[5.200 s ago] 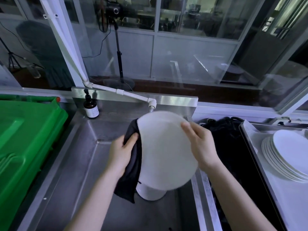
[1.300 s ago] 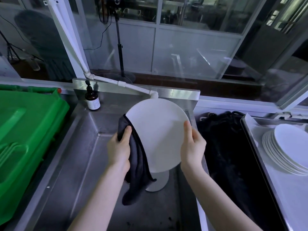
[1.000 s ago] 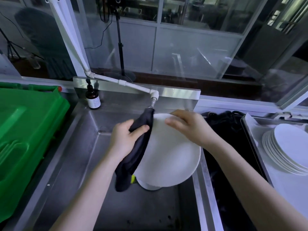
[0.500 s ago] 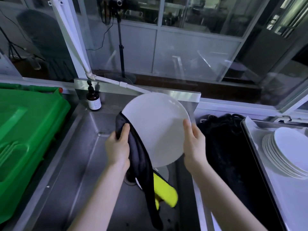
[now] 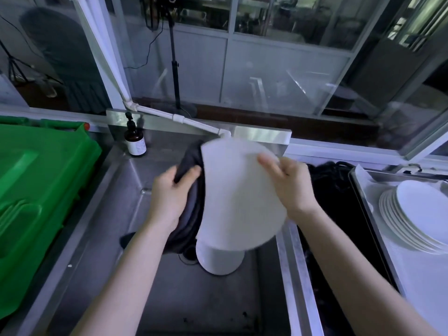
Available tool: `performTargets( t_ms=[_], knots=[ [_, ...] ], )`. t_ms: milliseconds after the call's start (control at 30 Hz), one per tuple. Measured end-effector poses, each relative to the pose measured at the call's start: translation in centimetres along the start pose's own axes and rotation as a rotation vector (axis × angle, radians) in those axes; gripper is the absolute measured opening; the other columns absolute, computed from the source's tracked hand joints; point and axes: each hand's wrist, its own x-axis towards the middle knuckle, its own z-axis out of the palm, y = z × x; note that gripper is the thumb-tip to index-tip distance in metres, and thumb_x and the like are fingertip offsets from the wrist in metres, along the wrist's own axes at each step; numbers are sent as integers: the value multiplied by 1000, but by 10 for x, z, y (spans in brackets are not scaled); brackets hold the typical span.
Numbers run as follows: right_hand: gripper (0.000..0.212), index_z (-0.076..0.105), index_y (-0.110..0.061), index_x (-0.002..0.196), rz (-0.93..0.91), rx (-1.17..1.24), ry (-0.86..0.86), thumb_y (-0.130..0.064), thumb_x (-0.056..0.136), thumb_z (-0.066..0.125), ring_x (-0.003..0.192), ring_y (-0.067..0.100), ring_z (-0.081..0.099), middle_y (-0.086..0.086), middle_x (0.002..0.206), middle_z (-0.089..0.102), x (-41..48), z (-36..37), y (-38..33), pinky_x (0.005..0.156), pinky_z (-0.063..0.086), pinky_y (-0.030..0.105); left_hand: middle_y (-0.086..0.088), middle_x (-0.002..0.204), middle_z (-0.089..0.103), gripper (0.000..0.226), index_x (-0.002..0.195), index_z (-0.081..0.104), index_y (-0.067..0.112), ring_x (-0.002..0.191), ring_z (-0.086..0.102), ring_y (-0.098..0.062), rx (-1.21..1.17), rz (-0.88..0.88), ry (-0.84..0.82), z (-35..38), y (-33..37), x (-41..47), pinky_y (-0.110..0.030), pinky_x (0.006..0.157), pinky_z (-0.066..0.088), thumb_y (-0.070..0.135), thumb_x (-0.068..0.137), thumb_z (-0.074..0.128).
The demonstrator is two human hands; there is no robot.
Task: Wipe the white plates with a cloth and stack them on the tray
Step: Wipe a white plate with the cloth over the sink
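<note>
A white plate (image 5: 238, 197) is held tilted over the steel sink (image 5: 116, 226). My right hand (image 5: 288, 187) grips its upper right rim, fingers across its face. My left hand (image 5: 169, 195) presses a dark cloth (image 5: 191, 214) against the plate's left edge and back. Both hands are motion-blurred. Another white plate (image 5: 219, 261) lies on the sink bottom, partly hidden under the held one. A stack of several white plates (image 5: 417, 214) rests on the metal tray (image 5: 412, 287) at the right.
A white tap pipe (image 5: 179, 118) ends just above the plate. A brown bottle (image 5: 135, 141) stands at the sink's back left corner. A green plastic bin (image 5: 36, 190) fills the left. A dark basin (image 5: 339, 214) lies between sink and tray.
The plate has tipped from upright and facing me to tilted forward. My right hand has shifted from its right edge to its top. The cloth has bunched behind the plate, and the yellow part is hidden.
</note>
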Motion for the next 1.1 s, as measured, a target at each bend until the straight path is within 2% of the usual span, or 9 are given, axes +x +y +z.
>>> performTargets(
  t_ms=[133,233,367,500,633,733,867,967,1100],
  knots=[
    [50,48,-10,63,296,426,318,-49,90,63,55,8,43,-6,59,47,-20,31,3,54,35,25,9,77,72,19,80,67,23,78,68,-11,-253,-299,283,15,-2,-12,-26,68,55,40,89,69],
    [43,63,-8,76,190,218,144,-48,92,61,67,10,54,-12,69,59,-18,19,9,62,42,29,9,72,73,18,81,66,21,78,72,-12,-226,-301,236,7,-2,-9,-26,65,57,37,90,69],
    [6,68,-35,91,-65,-119,-160,-42,91,69,82,2,68,-12,87,74,14,-18,-6,76,51,21,0,71,73,25,77,65,13,71,68,-17,47,-93,74,-7,0,-4,-33,67,51,35,86,72],
    [46,47,-23,56,-197,-451,-524,-42,93,67,50,3,40,-12,51,44,21,-13,-17,50,32,16,4,50,45,40,58,49,13,51,35,-3,316,220,-230,3,3,-3,-20,49,25,27,79,80],
    [54,33,-17,56,-224,-308,-368,-33,94,68,48,7,29,-9,49,30,3,-8,-4,47,22,21,11,58,47,36,66,53,4,56,38,-4,259,172,-215,1,-5,-4,-19,52,28,25,82,77],
    [57,40,-2,61,-22,-104,-88,-39,95,65,55,12,32,-4,57,35,-7,0,7,52,24,31,3,72,69,22,79,67,10,69,57,-10,43,-64,15,0,-13,-9,-23,61,43,30,87,72],
    [54,37,-8,60,280,296,288,-39,98,61,53,9,33,-6,56,37,-43,40,20,50,27,25,-3,72,64,30,73,59,11,66,57,-15,-98,-294,301,5,-20,-14,-17,52,44,34,89,69],
    [48,50,5,77,286,255,148,-37,100,58,63,15,42,2,66,46,-49,37,35,58,32,30,-10,84,71,26,81,65,6,78,63,-20,-105,-269,221,-4,-23,-14,-31,69,50,29,90,69],
    [11,71,-26,102,44,102,-143,-30,92,72,80,5,68,-8,85,76,-10,0,12,73,50,21,-9,71,67,34,77,61,1,68,55,-16,92,-71,87,-10,-23,-12,-32,63,43,32,85,74]
  ],
)
